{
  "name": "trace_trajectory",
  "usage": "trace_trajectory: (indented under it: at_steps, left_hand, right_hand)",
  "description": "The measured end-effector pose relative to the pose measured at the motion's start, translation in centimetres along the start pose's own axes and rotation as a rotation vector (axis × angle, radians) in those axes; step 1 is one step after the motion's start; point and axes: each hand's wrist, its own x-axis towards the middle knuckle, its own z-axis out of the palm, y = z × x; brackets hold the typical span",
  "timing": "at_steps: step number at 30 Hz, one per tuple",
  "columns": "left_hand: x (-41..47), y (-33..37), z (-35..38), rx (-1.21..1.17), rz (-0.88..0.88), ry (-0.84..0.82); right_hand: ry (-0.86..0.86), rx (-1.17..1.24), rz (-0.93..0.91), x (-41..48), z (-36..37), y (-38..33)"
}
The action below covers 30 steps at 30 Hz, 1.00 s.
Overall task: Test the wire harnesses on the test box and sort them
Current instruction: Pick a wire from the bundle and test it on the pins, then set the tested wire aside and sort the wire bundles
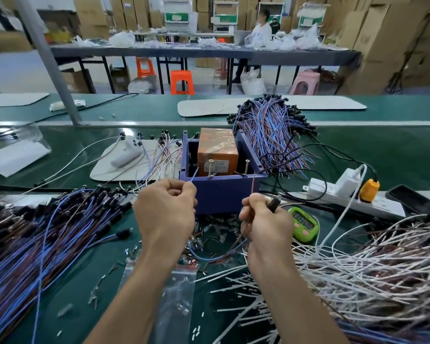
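The blue lead (193,175) is pinched by the left hand (165,209) and the brown lead (253,184) by the right hand (266,222), just before the test box (224,192), where a false fail could be caused by a missed screw (247,167).

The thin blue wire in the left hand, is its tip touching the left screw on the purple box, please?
Apart: the head view shows a gap between thin blue wire and left screw.

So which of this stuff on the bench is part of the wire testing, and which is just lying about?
In use: left hand pinching the blue wire; right hand gripping the brown wire and black connector; blue test box; harness pile.
Lying about: green timer; phone; clear plastic bag.
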Motion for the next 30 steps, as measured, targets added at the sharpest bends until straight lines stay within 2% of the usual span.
trace_trajectory:
  at_steps: [9, 30]
  left_hand:
    - [-0.2, 0.3, 0.9, 0.002, 0.058, -0.038]
    - [-0.4, 0.5, 0.7, -0.027, 0.054, -0.049]
  right_hand:
    - [-0.027, -0.007, -0.013, 0.0, -0.2, 0.2]
    - [-0.013, -0.042, -0.066, 1.1, 0.1, 0.3]
